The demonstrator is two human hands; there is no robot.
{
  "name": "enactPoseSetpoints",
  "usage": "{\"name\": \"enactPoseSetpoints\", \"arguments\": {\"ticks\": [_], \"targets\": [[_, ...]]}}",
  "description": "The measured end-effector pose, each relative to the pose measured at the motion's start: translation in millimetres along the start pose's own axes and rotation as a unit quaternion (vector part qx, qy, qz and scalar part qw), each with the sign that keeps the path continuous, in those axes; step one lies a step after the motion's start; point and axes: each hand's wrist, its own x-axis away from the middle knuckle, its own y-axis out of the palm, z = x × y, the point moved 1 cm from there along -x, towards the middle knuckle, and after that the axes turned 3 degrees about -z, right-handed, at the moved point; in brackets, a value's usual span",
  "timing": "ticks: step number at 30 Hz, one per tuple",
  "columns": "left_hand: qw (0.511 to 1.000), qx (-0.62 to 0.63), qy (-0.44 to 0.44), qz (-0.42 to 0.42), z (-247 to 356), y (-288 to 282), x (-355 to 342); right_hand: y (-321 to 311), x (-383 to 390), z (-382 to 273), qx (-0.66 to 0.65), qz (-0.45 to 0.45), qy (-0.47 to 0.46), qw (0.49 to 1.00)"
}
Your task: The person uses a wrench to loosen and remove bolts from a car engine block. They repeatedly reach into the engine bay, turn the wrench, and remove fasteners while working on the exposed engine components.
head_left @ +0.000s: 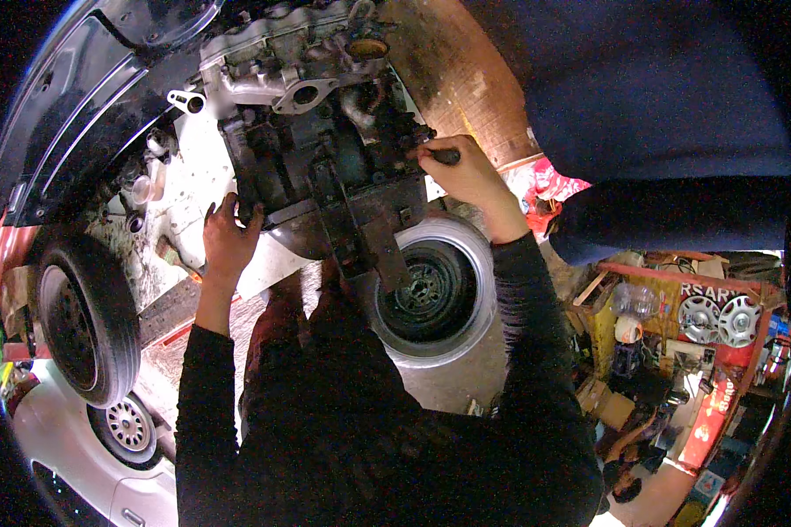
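A dark, greasy engine (325,149) takes up the upper middle of the head view, its pale metal manifold (264,90) along the far side. My left hand (228,235) is at the engine's lower left edge, thumb and fingers apart with nothing visible between them. At the right side of the block, my right hand (473,180) is closed around a tool with a dark rounded handle (446,156). The tool's working end is hidden or too dark to make out. A flat dark bracket (338,220) runs down the engine's near face.
Below the engine lies a tyre with a wheel (435,290). Another tyre (88,321) stands at the left, by a silver car (70,439). Small loose parts (149,180) lie left of the engine. A person in dark blue clothing (668,114) is close at the upper right; shelves (677,351) stand right.
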Motion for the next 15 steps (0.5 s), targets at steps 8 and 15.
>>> {"name": "enactPoseSetpoints", "arguments": {"ticks": [8, 15], "targets": [[1.000, -0.006, -0.012, -0.001, 0.9, -1.2, -0.5, 22.5, -7.6, 1.7, -0.266, -0.073, 0.104, 0.955], [0.999, -0.007, -0.030, -0.021, 2.1, -4.2, -1.1, 26.0, -11.7, -23.9, -0.139, -0.039, 0.059, 0.988]]}}
